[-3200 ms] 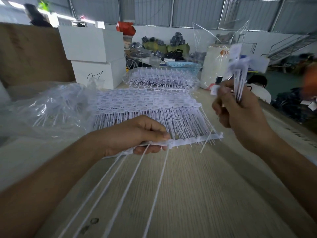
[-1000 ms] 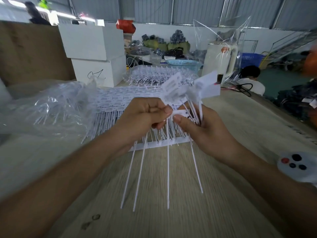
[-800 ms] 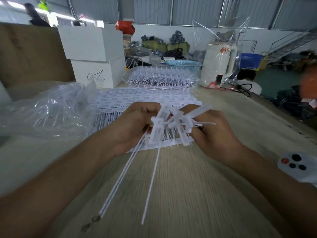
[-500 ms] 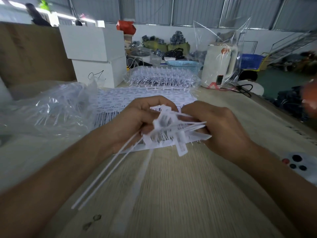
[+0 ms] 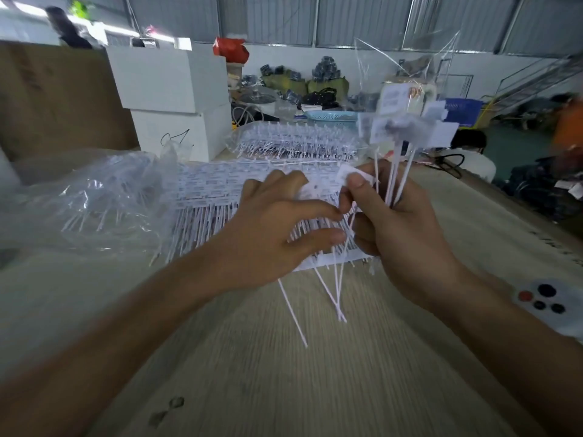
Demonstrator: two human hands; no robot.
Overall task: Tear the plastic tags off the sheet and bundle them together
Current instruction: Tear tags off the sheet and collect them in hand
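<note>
Both hands (image 5: 340, 222) curled, gripping tags (image 5: 400, 165)

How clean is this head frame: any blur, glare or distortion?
Head view: the tag heads above the right hand are motion-smeared; the clear plastic bag throws glare streaks; the far right edge is blurred; wide-angle stretch enlarges both forearms.

tag heads (image 5: 407, 127): motion-blurred | sheet (image 5: 220, 197): middle hidden behind left hand (image 5: 271, 234) | forearms: cut off

- Bare bench (image 5: 284, 389) lies open in front of the sheet (image 5: 214, 212).
- Crumpled plastic bag (image 5: 94, 203) crowds the left; white boxes (image 5: 176, 99) block behind.
</note>
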